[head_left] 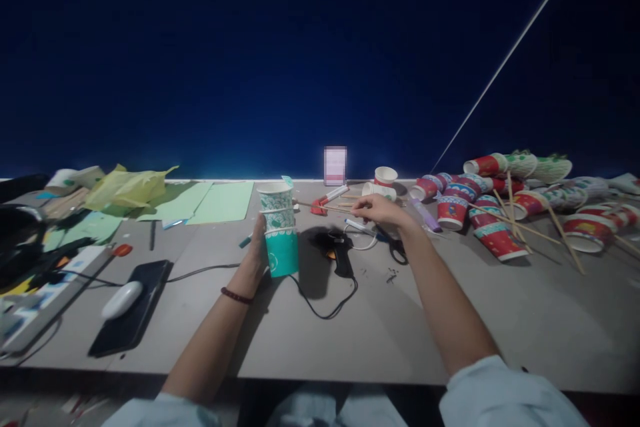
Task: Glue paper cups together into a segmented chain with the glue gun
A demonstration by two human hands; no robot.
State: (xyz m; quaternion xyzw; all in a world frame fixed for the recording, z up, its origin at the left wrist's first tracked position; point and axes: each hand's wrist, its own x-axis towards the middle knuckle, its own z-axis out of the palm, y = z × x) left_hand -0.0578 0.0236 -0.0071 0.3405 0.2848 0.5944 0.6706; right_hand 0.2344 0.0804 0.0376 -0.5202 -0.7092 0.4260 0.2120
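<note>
My left hand [257, 248] is wrapped round a stack of paper cups [282, 252], a teal one at the bottom and green-patterned white ones above it. The stack is upright and a small paper tab sticks up at its top. Over the middle of the table, my right hand [379, 209] pinches a thin wooden stick [341, 211] that points left toward the upper cups. A gap between the stick's tip and the cups is hard to judge. Below, between both hands, lies a black glue gun [343, 257] with its cable. Scissors [398, 252] lie under my right wrist.
Decorated red cup stacks with sticks [495, 227] crowd the right side. Behind my right hand are loose cups [385, 177] and a red-and-white marker [334, 195]. At left lie green paper [227, 203], yellow tissue [127, 188], a phone [145, 307] and a power strip [63, 287].
</note>
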